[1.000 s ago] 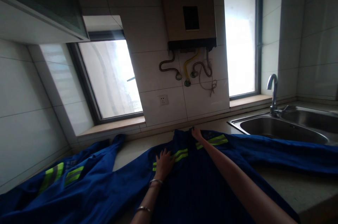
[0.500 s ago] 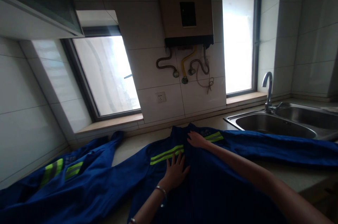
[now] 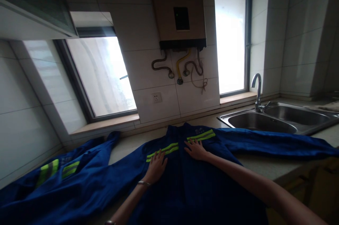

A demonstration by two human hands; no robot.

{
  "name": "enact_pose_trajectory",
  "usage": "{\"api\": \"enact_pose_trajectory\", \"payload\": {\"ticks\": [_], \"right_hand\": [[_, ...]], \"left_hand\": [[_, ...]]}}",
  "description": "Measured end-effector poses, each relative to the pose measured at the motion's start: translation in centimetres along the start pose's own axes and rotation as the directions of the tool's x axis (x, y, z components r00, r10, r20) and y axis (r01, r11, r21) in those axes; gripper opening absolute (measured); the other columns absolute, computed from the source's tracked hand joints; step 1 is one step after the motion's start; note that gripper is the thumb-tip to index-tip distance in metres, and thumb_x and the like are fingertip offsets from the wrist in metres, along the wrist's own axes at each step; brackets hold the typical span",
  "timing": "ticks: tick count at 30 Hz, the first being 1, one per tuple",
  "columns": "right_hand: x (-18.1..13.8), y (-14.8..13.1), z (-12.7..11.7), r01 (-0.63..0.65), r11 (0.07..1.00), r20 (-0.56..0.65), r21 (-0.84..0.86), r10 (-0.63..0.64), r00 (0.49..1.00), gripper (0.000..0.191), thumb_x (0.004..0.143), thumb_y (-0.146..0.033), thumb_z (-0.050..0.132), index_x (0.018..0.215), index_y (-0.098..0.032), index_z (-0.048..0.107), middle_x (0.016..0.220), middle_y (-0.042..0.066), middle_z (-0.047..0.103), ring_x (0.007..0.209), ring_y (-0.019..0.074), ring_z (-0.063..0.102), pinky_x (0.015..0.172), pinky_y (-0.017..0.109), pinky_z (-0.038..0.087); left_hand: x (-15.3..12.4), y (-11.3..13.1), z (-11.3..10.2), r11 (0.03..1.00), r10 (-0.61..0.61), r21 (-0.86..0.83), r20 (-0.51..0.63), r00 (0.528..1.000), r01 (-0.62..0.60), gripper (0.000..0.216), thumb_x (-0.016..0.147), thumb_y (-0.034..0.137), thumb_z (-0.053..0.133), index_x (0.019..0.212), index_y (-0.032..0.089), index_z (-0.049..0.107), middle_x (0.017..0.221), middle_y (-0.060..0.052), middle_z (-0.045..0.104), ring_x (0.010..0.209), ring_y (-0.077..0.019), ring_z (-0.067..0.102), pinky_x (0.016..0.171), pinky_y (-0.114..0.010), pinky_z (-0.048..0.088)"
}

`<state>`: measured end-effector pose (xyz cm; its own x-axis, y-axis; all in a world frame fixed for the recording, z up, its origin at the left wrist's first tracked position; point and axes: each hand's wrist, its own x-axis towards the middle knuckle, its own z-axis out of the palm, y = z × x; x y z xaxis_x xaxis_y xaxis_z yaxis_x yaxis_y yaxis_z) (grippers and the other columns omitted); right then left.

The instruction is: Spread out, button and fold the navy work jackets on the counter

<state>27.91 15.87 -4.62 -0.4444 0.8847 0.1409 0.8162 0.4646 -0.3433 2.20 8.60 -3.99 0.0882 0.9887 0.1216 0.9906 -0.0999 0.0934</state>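
A blue work jacket (image 3: 169, 179) with yellow-green reflective stripes lies spread on the countertop, its collar toward the wall and its sleeves stretched out to both sides. My left hand (image 3: 156, 166), a bracelet at the wrist, rests flat on the chest just below one stripe, fingers apart. On the other side of the front, my right hand (image 3: 196, 150) lies with spread fingers against the lower edge of the second stripe. Neither hand grips the cloth. Another blue garment (image 3: 87, 152) with similar stripes lies bunched at the left, partly overlapped by the jacket's sleeve.
A double steel sink (image 3: 262, 122) with a faucet (image 3: 256, 90) is set in the counter (image 3: 267, 166) at the right, close to the jacket's sleeve. A water heater (image 3: 178, 9) with pipes hangs on the tiled wall between two windows. An overhead cabinet (image 3: 37, 6) juts out at upper left.
My right hand has moved from near the collar down to the chest stripe. My left hand has shifted left across the chest. The view has turned slightly right.
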Motion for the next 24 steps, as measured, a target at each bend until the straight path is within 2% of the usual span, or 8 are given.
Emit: {"api": "enact_pose_trajectory", "payload": {"ticks": [3,6,8,11,15,18,21,24], "right_hand": [[0.5,-1.2,0.3,0.074,0.997,-0.030,0.025,-0.073,0.997,0.060,0.091,-0.062,0.021,0.144,-0.036,0.028,0.152,0.007,0.021,0.136,0.0395,0.019,0.104,0.063,0.012],[2.1,-3.0,1.4,0.090,0.996,-0.029,0.030,-0.089,0.996,0.060,0.090,-0.064,0.025,0.143,-0.038,0.029,0.153,0.006,0.019,0.136,0.0416,0.018,0.102,0.067,0.010],[3.8,-4.1,2.2,0.080,0.996,-0.037,0.031,-0.079,0.996,0.058,0.090,-0.061,0.028,0.143,-0.036,0.032,0.153,0.007,0.020,0.136,0.0411,0.018,0.103,0.066,0.011],[7.1,-5.3,2.8,0.067,0.996,-0.104,0.059,-0.060,0.993,0.054,0.092,-0.050,0.034,0.140,-0.027,0.040,0.150,0.011,0.026,0.135,0.0366,0.024,0.106,0.059,0.018],[12.0,-6.4,2.2,0.064,0.993,-0.180,0.101,-0.045,0.983,0.046,0.094,-0.031,0.035,0.133,-0.012,0.050,0.142,0.016,0.039,0.132,0.0250,0.033,0.109,0.039,0.025],[15.6,-7.1,1.0,0.042,0.991,-0.213,0.128,-0.014,0.977,0.043,0.093,-0.021,0.033,0.131,-0.011,0.049,0.138,0.014,0.045,0.130,0.0190,0.037,0.109,0.030,0.027],[18.6,-7.6,0.1,-0.025,0.986,-0.203,0.162,0.058,0.977,0.049,0.091,-0.021,0.037,0.139,-0.014,0.039,0.140,0.012,0.043,0.130,0.0203,0.038,0.108,0.035,0.029],[20.5,-7.7,-0.1,-0.139,0.972,-0.137,0.189,0.166,0.977,0.055,0.090,-0.029,0.040,0.143,-0.013,0.031,0.139,0.017,0.043,0.129,0.0282,0.039,0.102,0.049,0.034]], "left_hand": [[-0.6,-4.5,-0.8,0.990,-0.098,0.104,0.027,0.995,0.095,0.058,0.091,0.046,0.028,0.142,0.018,0.034,0.152,-0.014,0.023,0.140,-0.0383,0.012,0.106,-0.064,0.017],[-0.6,-7.7,-1.1,0.988,-0.123,0.109,0.096,0.988,0.113,0.056,0.091,0.051,0.027,0.141,0.029,0.035,0.151,-0.012,0.027,0.137,-0.0423,0.017,0.097,-0.072,0.021],[-0.1,-8.8,-1.2,0.988,-0.121,0.105,0.106,0.987,0.110,0.054,0.091,0.051,0.023,0.139,0.032,0.038,0.149,-0.011,0.032,0.135,-0.0417,0.026,0.095,-0.071,0.025],[1.5,-9.5,-1.3,0.983,-0.114,0.152,0.057,0.992,0.104,0.052,0.093,0.045,0.022,0.137,0.026,0.043,0.144,-0.014,0.040,0.132,-0.0378,0.033,0.098,-0.067,0.027],[4.0,-10.7,-1.2,0.974,-0.133,0.188,0.015,0.991,0.128,0.053,0.092,0.039,0.028,0.140,0.021,0.036,0.152,-0.013,0.026,0.139,-0.0349,0.017,0.106,-0.062,0.019],[5.5,-11.9,-0.7,0.971,-0.167,0.180,0.024,0.986,0.160,0.056,0.092,0.040,0.028,0.143,0.019,0.032,0.153,-0.012,0.021,0.140,-0.0357,0.013,0.107,-0.062,0.016],[6.8,-13.0,0.0,0.972,-0.191,0.147,0.053,0.980,0.181,0.059,0.092,0.041,0.027,0.144,0.014,0.026,0.153,-0.013,0.019,0.140,-0.0347,0.012,0.108,-0.061,0.017],[8.0,-13.6,0.6,0.974,-0.213,0.096,0.067,0.975,0.207,0.060,0.092,0.040,0.027,0.146,0.014,0.021,0.153,-0.012,0.020,0.141,-0.0310,0.013,0.109,-0.056,0.019]]}}
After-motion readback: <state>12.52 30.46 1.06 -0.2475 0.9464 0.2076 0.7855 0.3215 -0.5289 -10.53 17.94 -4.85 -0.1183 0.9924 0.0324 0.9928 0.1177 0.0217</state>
